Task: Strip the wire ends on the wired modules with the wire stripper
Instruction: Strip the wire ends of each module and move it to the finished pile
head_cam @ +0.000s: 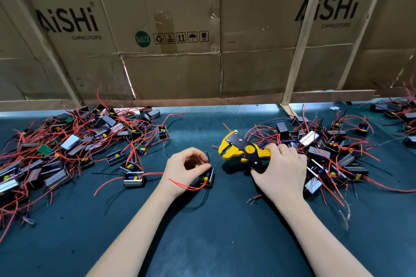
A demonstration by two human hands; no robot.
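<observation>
My left hand (185, 170) pinches the red and black wire ends of a small wired module (208, 179) that rests on the dark green mat under my fingers. The wire tips stick up between thumb and forefinger. My right hand (281, 170) grips the handles of the yellow and black wire stripper (242, 149), whose open jaws point left toward the wire ends, a short gap away. Red wires from the module loop across my left wrist.
A large heap of wired modules (74, 144) with tangled red wires lies at the left. Another heap (333, 153) lies at the right, close behind my right hand. Cardboard panels (171, 29) and wooden struts (299, 51) wall off the back of the mat.
</observation>
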